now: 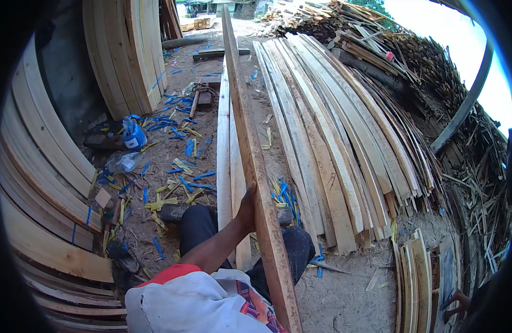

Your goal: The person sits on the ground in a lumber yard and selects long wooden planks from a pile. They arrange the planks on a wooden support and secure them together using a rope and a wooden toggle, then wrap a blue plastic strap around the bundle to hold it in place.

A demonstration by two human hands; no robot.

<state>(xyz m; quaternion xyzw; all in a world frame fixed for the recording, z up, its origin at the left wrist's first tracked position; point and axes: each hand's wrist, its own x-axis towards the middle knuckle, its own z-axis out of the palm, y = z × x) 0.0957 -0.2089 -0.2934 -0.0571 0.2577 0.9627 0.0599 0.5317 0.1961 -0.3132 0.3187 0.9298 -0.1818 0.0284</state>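
1. A long wooden plank (251, 161) stretches from beside the person's torso away between the knees.
2. The left grip (246, 211) is clamped on the plank; the right grip is out of view, its state untellable.
3. At lower right, another person's hand (458, 304) is beside upright boards (414, 277).
4. Beyond, long boards (328, 133) lie in a row.
5. Farthest, slats (417, 72) form a heap.
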